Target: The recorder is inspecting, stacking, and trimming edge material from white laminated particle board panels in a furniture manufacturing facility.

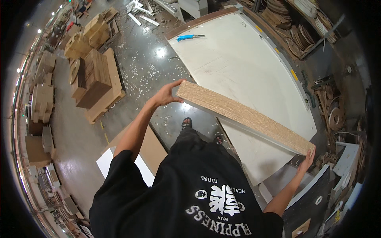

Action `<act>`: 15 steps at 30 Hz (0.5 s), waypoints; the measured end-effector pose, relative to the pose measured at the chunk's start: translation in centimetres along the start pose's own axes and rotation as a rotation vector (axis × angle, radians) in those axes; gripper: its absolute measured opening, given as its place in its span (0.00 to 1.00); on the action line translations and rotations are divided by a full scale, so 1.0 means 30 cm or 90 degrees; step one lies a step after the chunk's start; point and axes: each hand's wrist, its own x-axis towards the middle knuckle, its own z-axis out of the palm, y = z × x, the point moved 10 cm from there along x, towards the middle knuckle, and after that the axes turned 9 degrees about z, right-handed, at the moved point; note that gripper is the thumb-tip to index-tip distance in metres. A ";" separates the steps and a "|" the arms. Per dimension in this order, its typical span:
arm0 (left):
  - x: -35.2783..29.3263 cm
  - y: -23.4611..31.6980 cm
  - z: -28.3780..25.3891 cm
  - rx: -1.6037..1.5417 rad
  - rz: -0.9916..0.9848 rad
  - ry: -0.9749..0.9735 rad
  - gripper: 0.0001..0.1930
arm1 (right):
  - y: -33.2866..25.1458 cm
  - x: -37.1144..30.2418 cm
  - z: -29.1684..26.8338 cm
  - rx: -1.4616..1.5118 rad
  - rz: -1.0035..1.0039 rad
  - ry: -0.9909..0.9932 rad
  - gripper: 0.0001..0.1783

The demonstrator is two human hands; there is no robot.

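Between my two hands I hold a long, thick board (244, 113) with a rough light-brown edge facing up and a white side below. My left hand (170, 94) is closed round its left end, thumb on the near side and fingers at the far side. At the right end, my right hand (307, 159) grips the corner, its fingers partly hidden. The board slants from upper left to lower right, above a large white-topped worktable (238, 59). At the table's far left corner lies a blue-handled knife (190, 37).
Stacked brown panels (93, 75) stand on a pallet to the left. A brown sheet and a white sheet (143, 168) lie low by my left side. White scraps (141, 12) litter the floor ahead. Shelves with round wooden pieces (297, 37) stand at the far right.
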 end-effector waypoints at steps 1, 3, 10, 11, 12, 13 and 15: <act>0.004 -0.033 0.024 -0.022 -0.034 -0.043 0.59 | 0.004 -0.005 -0.036 -0.013 -0.005 -0.003 0.37; 0.033 -0.018 0.028 -0.063 0.011 -0.017 0.52 | -0.053 -0.009 -0.172 -0.241 -0.058 0.200 0.38; 0.014 -0.036 0.059 -0.153 0.062 -0.006 0.47 | -0.634 -0.730 1.315 -0.538 -0.382 -0.167 0.63; 0.023 -0.034 0.060 -0.169 0.062 -0.012 0.47 | -0.603 -0.810 1.512 -0.632 -0.471 -0.239 0.70; 0.023 -0.015 0.051 -0.181 0.090 -0.009 0.48 | -0.605 -0.905 1.683 -0.665 -0.504 -0.301 0.73; 0.020 -0.004 0.052 -0.198 0.119 -0.005 0.48 | -0.605 -0.975 1.800 -0.671 -0.519 -0.338 0.72; 0.014 -0.043 0.087 -0.237 0.095 -0.034 0.52 | -0.588 -1.038 1.929 -0.696 -0.529 -0.373 0.72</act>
